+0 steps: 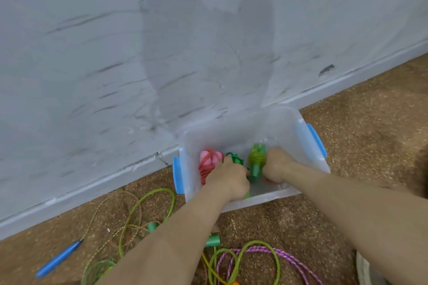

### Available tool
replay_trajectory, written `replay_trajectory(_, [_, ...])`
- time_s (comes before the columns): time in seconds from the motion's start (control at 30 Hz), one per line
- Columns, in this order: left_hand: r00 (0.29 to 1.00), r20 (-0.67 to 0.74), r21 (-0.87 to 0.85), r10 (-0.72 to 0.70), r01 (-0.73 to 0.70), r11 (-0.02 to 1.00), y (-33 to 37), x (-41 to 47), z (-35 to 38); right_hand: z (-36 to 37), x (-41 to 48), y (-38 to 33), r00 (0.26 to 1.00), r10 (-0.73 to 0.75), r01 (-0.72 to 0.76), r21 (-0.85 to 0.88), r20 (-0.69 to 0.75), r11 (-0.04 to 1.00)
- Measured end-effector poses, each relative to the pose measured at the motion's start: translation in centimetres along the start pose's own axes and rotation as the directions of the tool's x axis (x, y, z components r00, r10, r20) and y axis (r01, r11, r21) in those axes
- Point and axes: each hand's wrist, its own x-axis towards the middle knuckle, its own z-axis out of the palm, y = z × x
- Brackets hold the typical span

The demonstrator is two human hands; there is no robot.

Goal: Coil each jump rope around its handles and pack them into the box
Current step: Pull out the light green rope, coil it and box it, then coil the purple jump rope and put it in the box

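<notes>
Against a scuffed grey wall, on speckled brown floor [347, 136]: clear box [308, 164]. Left hand [228, 178] closed on dark-green bundle [234, 159]; right hand [276, 165] curled beside lime bundle [256, 159], grip unclear. Presumably seating coils side by side. Loose ropes [148, 210] outside.

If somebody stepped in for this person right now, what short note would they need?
Left hand: inside the clear box, closed on a dark green rope bundle.
Right hand: also inside the box, beside the light green coiled rope; what it grips is hidden.
Done: the pink-handled red rope and the light green one lie coiled in the box.
Left: loose ropes on the floor, namely a light green one, a purple one and one with a blue handle.
</notes>
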Motion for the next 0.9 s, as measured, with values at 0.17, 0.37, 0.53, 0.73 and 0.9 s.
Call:
replay_trajectory(0.17, [0.993,-0.114,-0.235,-0.013,-0.014,0.972,-0.7,-1.2,-0.4,0.0,-0.2,0.2,0.995,-0.083,0.084,-0.018,0.061,0.996])
replay_trajectory(0.37, [0.855,-0.506,-0.424,-0.116,-0.129,0.897,-3.7,-9.2,-2.4,-2.9,-4.4,-0.1,0.960,-0.205,0.220,-0.062,0.188,0.973])
replay_trajectory(0.53, [0.752,-0.515,-0.582,-0.411,0.046,0.812,-8.3,-16.7,1.4,-4.5,-6.9,-0.3,0.960,-0.277,0.280,-0.148,0.037,0.948])
replay_trajectory(0.73, [0.918,-0.034,-0.138,-0.396,0.388,0.911,-11.9,-20.4,13.1,-4.6,-12.6,-2.7,0.922,-0.377,0.388,-0.173,0.094,0.906])
replay_trajectory(0.9, [0.933,-0.081,-0.353,-0.349,0.301,0.886,-10.9,-22.1,10.4,-4.2,-18.5,-5.0,0.856,-0.461,0.508,-0.217,0.234,0.834])
